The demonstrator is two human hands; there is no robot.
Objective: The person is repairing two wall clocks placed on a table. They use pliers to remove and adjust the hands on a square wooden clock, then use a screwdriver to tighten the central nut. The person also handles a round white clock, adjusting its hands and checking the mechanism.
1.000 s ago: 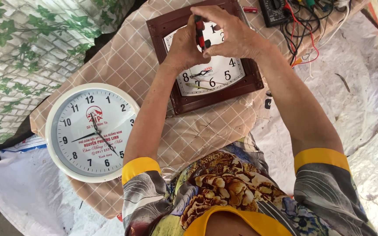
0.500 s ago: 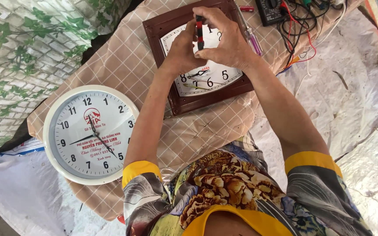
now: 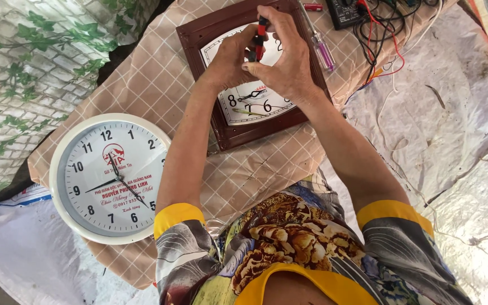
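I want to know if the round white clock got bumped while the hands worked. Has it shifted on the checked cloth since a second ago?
No. The round white clock sits at the same edge of the checked cloth; its slight drift in the picture matches the cloth's, so the camera moved.

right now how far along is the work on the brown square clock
Done: the brown square clock lies face up on the checked cloth, its hands fitted. In hand: both hands meet over its dial, the left hand and right hand sharing a grip on a small red-and-black tool. Left: the round white clock lies untouched beside it, and the purple-handled screwdriver and meter still lie out.
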